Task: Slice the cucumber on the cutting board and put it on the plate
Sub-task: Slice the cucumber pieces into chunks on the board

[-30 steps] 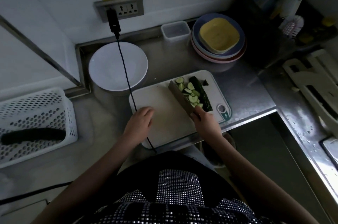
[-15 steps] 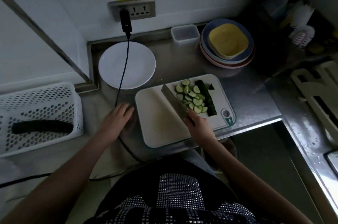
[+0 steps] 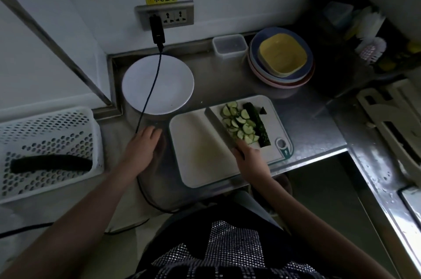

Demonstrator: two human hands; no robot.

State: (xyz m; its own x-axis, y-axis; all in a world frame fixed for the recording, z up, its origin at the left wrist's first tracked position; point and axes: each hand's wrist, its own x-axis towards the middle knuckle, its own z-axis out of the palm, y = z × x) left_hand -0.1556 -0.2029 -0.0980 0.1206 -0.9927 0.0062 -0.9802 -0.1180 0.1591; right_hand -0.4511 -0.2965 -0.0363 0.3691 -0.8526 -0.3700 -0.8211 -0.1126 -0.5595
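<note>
Low in the frame, the right hand [image 3: 249,160] grips a knife [image 3: 219,127], blade lying flat on the cutting board [image 3: 200,153] right against the cucumber slices [image 3: 239,124]. An uncut cucumber half [image 3: 257,123] sits just right of the slices. The left hand [image 3: 142,144] rests on the tabletop [image 3: 303,123] left of the board, fingers loosely spread, holding nothing. Further up, the white plate [image 3: 173,87] has a black cable [image 3: 148,98] crossing it.

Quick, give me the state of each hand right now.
Left hand: open, empty, flat on the steel counter.
Right hand: closed on the handle of the broad-bladed knife.
</note>
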